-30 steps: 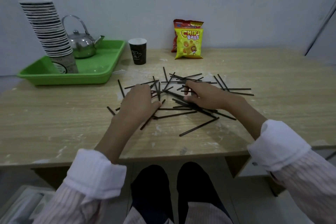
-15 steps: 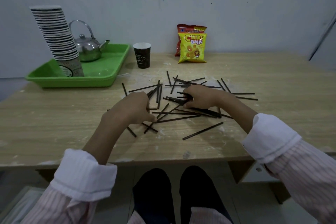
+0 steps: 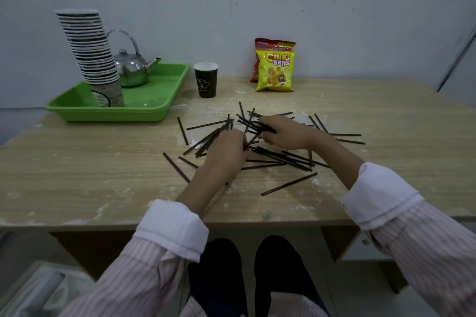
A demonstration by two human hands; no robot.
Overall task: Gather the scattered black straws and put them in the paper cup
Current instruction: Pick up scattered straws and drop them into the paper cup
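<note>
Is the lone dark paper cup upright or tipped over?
Upright: the paper cup stands on its base on the table, white rim up. No black straws poke out of it.

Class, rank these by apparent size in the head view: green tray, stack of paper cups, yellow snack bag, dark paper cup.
Largest to smallest:
1. green tray
2. stack of paper cups
3. yellow snack bag
4. dark paper cup
All sit similarly far back, so nearness hardly matters.
</note>
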